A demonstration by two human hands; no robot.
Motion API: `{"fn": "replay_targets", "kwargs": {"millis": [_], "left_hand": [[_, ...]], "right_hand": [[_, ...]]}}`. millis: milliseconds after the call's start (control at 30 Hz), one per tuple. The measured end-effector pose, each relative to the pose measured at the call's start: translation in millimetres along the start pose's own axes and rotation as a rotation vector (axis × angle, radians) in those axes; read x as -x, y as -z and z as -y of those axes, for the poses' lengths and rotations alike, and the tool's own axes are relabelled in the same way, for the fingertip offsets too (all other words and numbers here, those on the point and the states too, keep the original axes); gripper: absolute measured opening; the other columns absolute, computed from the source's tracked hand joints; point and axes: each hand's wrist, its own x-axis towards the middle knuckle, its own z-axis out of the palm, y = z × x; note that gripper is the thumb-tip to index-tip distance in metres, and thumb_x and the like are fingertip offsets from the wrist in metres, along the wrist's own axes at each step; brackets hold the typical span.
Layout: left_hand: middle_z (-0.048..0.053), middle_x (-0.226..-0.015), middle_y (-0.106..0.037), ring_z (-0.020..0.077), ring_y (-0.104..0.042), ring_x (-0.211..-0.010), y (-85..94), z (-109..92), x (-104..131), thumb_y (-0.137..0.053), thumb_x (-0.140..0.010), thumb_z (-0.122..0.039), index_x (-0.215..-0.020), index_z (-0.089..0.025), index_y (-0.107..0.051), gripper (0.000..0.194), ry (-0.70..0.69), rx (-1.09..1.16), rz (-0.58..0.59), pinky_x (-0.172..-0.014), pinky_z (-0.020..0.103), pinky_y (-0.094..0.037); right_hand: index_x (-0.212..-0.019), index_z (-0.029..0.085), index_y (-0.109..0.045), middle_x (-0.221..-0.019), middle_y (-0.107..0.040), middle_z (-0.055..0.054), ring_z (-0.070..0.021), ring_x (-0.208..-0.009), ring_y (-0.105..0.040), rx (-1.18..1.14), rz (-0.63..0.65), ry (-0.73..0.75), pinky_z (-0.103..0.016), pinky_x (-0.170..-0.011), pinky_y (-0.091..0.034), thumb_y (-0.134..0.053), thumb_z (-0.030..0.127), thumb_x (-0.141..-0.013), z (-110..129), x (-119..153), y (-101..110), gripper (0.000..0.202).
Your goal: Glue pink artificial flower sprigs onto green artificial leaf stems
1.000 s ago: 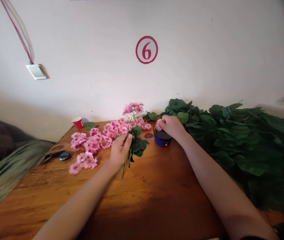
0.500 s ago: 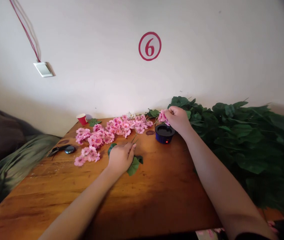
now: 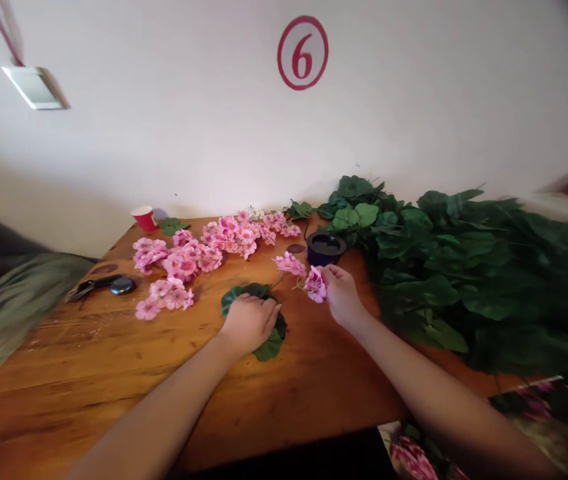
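Note:
My left hand is closed around the stem of a green leaf sprig, low over the middle of the table; its leaves stick out on both sides of the fingers. My right hand pinches a pink flower cluster with its blossoms pointing left, close to the stem that rises from my left hand. Whether the two stems touch, I cannot tell. Just behind my right hand stands a round dark blue pot with a black opening.
Pink blossoms lie along the left and back of the wooden table. A big heap of green leaves covers the right side. Black-handled scissors, a small round dark object and a red paper cup sit at the left.
My right hand has moved from above the pot toward me and left, bringing the pink flower cluster near the leaf sprig. My left hand keeps its hold. The view has tilted down slightly.

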Motion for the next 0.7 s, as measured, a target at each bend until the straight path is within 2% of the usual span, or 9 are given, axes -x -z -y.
{"fn": "replay_targets", "kwargs": {"millis": [100,233,467,700], "left_hand": [[0.006,-0.063,-0.066,0.0215,-0.063,-0.061,-0.2,2,0,-0.038,-0.102,-0.031,-0.078,-0.018,-0.062,0.037,-0.039,0.011,0.019,-0.061,0.036,-0.033],[0.004,-0.062,-0.065,0.0211,-0.063,-0.062,0.1,4,0,-0.037,-0.103,-0.030,-0.077,-0.018,-0.061,0.038,-0.047,0.016,0.037,-0.061,0.037,-0.034],[0.003,-0.060,-0.064,0.0206,-0.063,-0.060,-1.6,3,0,-0.039,-0.102,-0.030,-0.076,-0.018,-0.061,0.037,-0.041,0.016,0.037,-0.061,0.036,-0.035],[0.003,-0.061,-0.064,0.0221,-0.063,-0.060,-3.8,4,0,-0.037,-0.103,-0.030,-0.077,-0.017,-0.061,0.038,-0.033,0.008,0.045,-0.060,0.036,-0.035]], "right_hand": [[-0.059,0.022,-0.041,-0.043,-0.044,0.005,-0.0086,-0.033,-0.037,-0.104,0.018,-0.046,-0.021,-0.032,-0.029,-0.072,0.037,-0.072,-21,-3,8,0.037],[-0.058,0.021,-0.043,-0.042,-0.046,0.004,-0.0085,-0.030,-0.036,-0.119,0.082,-0.073,-0.022,-0.031,-0.030,-0.075,0.038,-0.072,-34,-12,12,0.038],[-0.060,0.020,-0.045,-0.047,-0.054,0.000,-0.0101,-0.034,-0.043,-0.131,0.100,-0.128,-0.021,-0.030,-0.031,-0.075,0.035,-0.073,-37,-15,14,0.036],[-0.057,0.020,-0.044,-0.044,-0.052,0.001,-0.0106,-0.032,-0.043,-0.122,0.099,-0.121,-0.021,-0.029,-0.031,-0.075,0.034,-0.073,-36,-12,13,0.038]]}}
